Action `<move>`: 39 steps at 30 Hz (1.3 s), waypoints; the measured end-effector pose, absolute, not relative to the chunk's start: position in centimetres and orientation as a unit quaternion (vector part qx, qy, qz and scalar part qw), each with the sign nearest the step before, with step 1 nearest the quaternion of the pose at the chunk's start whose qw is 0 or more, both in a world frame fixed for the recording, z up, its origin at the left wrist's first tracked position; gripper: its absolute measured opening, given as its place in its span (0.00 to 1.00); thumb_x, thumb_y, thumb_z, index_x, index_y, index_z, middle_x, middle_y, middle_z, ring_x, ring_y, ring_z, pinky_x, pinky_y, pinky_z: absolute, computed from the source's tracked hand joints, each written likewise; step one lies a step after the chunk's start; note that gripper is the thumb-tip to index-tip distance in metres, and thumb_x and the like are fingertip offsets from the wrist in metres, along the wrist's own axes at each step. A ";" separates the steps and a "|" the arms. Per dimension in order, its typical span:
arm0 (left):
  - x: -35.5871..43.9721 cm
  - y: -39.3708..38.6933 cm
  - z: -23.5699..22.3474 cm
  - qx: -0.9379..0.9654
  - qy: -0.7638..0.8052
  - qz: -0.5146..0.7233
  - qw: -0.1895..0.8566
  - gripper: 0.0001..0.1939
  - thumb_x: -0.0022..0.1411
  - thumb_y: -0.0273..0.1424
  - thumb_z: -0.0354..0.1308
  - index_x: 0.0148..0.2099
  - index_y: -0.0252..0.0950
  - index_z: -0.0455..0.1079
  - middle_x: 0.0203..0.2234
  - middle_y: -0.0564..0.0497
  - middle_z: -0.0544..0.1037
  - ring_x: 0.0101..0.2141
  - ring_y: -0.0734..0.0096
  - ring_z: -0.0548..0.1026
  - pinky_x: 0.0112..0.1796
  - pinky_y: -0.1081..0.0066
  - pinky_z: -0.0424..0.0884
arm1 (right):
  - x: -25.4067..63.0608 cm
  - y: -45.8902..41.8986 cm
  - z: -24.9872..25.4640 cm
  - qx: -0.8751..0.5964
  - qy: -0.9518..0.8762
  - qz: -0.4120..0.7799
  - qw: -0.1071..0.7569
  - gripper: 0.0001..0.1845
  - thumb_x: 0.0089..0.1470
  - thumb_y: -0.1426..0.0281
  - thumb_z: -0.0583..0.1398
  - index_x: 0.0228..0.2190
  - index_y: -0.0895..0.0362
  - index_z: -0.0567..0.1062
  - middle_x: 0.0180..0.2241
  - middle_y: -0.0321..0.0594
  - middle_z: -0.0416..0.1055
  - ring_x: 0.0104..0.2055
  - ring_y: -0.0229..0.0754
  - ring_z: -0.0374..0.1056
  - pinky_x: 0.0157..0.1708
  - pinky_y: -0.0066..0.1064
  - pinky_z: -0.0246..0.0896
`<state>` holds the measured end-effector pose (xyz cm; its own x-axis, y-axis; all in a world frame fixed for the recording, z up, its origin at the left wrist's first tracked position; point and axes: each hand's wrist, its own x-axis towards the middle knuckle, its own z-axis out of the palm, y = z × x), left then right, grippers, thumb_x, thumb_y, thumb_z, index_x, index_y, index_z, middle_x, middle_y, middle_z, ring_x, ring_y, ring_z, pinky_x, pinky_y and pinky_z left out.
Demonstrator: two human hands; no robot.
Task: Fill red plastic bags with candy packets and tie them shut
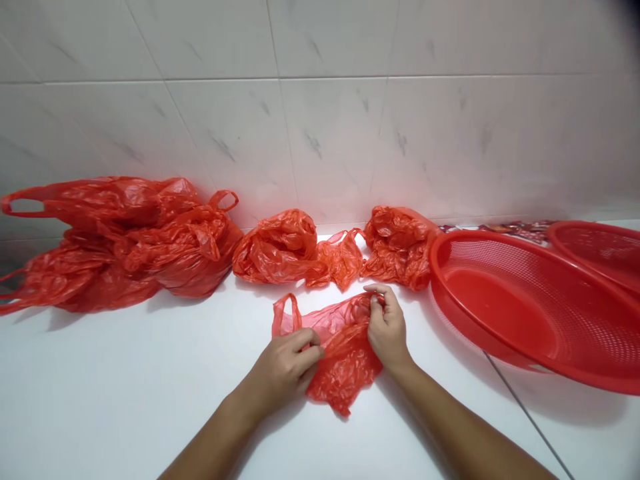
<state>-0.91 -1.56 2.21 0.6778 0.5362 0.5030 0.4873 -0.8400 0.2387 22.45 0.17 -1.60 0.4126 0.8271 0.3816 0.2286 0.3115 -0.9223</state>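
A crumpled red plastic bag (345, 353) is stretched between my two hands just over the white surface. My left hand (293, 360) has its fingers curled onto the bag's left side, below a raised handle loop. On the right, my right hand (389, 327) pinches the bag's upper edge between thumb and fingers. Behind it lie a small crumpled red bag (343, 259) and two bunched red bags, one to the left (277, 247) and one to the right (400, 247).
A large heap of red plastic bags (130, 247) rests at the left against the tiled wall (325, 133). At the right stands a red perforated basket (500, 313), with a second red basket (605, 250) behind it. Patterned red material (520, 230) shows by the wall.
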 end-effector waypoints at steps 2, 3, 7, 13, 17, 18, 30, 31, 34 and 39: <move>-0.4 -2.2 2.6 0.911 0.300 0.256 0.122 0.12 0.69 0.21 0.50 0.41 0.38 0.74 0.47 0.43 0.80 0.43 0.63 0.81 0.40 0.66 0.78 | 22.4 0.2 -1.4 -0.535 -0.480 0.233 0.655 0.12 0.66 0.69 0.54 0.46 0.54 0.75 0.45 0.42 0.78 0.47 0.46 0.73 0.51 0.39 0.67; -0.2 -2.4 2.8 0.900 0.321 0.241 0.168 0.12 0.71 0.24 0.49 0.43 0.38 0.74 0.49 0.43 0.81 0.47 0.60 0.81 0.45 0.63 0.79 | 22.3 0.1 -1.3 -0.530 -0.479 0.233 0.660 0.11 0.67 0.69 0.54 0.45 0.54 0.75 0.44 0.42 0.78 0.46 0.45 0.73 0.50 0.39 0.67; -0.1 -2.0 2.9 0.822 0.434 0.209 0.304 0.19 0.78 0.34 0.42 0.56 0.44 0.74 0.42 0.50 0.84 0.45 0.60 0.82 0.47 0.60 0.79 | 22.0 -0.5 -0.8 -0.502 -0.487 0.240 0.673 0.09 0.68 0.68 0.54 0.43 0.54 0.75 0.40 0.40 0.77 0.43 0.44 0.73 0.46 0.36 0.69; -0.7 -1.1 2.1 0.809 0.476 0.147 0.312 0.20 0.66 0.29 0.55 0.56 0.46 0.80 0.32 0.51 0.84 0.35 0.59 0.83 0.36 0.65 0.77 | 21.7 -0.9 -0.9 -0.480 -0.507 0.266 0.664 0.09 0.67 0.72 0.54 0.43 0.53 0.75 0.35 0.39 0.77 0.37 0.42 0.73 0.40 0.33 0.69; -0.4 -1.4 2.3 0.825 0.484 0.155 0.249 0.28 0.52 0.26 0.61 0.56 0.45 0.79 0.40 0.50 0.84 0.37 0.59 0.82 0.38 0.65 0.77 | 21.9 -0.9 -1.0 -0.481 -0.517 0.285 0.648 0.10 0.65 0.73 0.54 0.42 0.53 0.75 0.35 0.38 0.77 0.35 0.42 0.72 0.38 0.32 0.68; -0.3 -1.5 2.3 0.831 0.482 0.154 0.231 0.30 0.50 0.26 0.61 0.57 0.44 0.78 0.44 0.49 0.83 0.40 0.57 0.82 0.41 0.62 0.78 | 21.9 -0.8 -1.0 -0.484 -0.518 0.286 0.645 0.11 0.64 0.73 0.54 0.42 0.53 0.75 0.35 0.38 0.77 0.35 0.42 0.72 0.38 0.32 0.67; -0.7 -1.5 0.6 0.839 0.529 0.112 0.061 0.28 0.44 0.31 0.72 0.50 0.36 0.75 0.77 0.36 0.48 0.75 0.24 0.42 0.69 0.33 0.53 | 23.2 1.1 -2.5 -0.555 -0.582 0.285 0.522 0.13 0.62 0.71 0.52 0.41 0.54 0.76 0.36 0.39 0.77 0.38 0.46 0.73 0.40 0.36 0.69; -0.7 -1.5 0.6 0.841 0.527 0.109 0.055 0.27 0.44 0.30 0.72 0.49 0.36 0.75 0.77 0.35 0.49 0.75 0.24 0.42 0.70 0.34 0.51 | 23.2 1.0 -2.2 -0.557 -0.593 0.244 0.527 0.13 0.61 0.72 0.53 0.43 0.55 0.76 0.41 0.43 0.77 0.43 0.48 0.74 0.44 0.40 0.70; -0.8 -1.4 0.5 0.845 0.521 0.111 0.044 0.22 0.43 0.30 0.71 0.44 0.36 0.75 0.77 0.37 0.50 0.75 0.24 0.41 0.71 0.33 0.48 | 22.7 -0.3 -0.9 -0.541 -0.634 0.068 0.548 0.18 0.57 0.74 0.57 0.49 0.55 0.76 0.56 0.54 0.71 0.60 0.58 0.67 0.59 0.55 0.65; -0.7 -1.6 0.1 0.858 0.495 0.131 0.037 0.22 0.48 0.31 0.68 0.48 0.37 0.74 0.78 0.37 0.48 0.75 0.29 0.43 0.70 0.33 0.50 | 20.6 -3.0 -0.1 -0.301 -0.814 0.000 0.496 0.19 0.56 0.78 0.57 0.45 0.49 0.78 0.48 0.47 0.76 0.51 0.52 0.73 0.50 0.47 0.71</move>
<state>-0.67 -1.59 0.12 0.4746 0.8597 0.1891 0.8403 -0.5065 0.1935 20.61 -2.97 -0.07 -0.3263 0.4908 0.8079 0.4898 0.8188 -0.2995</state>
